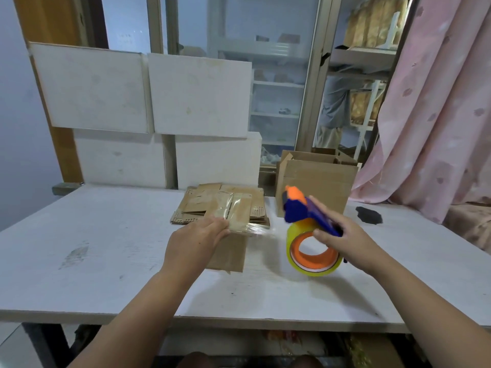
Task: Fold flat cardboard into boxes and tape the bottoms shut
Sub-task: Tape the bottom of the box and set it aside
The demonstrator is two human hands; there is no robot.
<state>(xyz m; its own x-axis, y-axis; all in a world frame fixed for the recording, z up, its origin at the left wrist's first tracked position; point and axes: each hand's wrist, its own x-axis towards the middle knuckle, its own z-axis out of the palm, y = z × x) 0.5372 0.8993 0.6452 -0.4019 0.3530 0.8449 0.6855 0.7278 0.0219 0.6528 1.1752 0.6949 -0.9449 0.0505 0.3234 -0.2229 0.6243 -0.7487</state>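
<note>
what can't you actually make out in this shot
Head view: the tape dispenser is motion-blurred at its front, so its blade is unreadable; the right hand covers its handle.
Head view: the left hand hides the left side of the small box.
Head view: the inside of the open box is hidden by its own front wall.
Head view: the dark patch on the table is too blurred to identify.

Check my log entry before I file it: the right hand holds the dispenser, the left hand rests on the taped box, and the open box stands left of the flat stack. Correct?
No: in the head view the open box stands right of the flat stack, not left. The rest holds: the right hand holds the dispenser and the left hand rests on the taped box.
</note>
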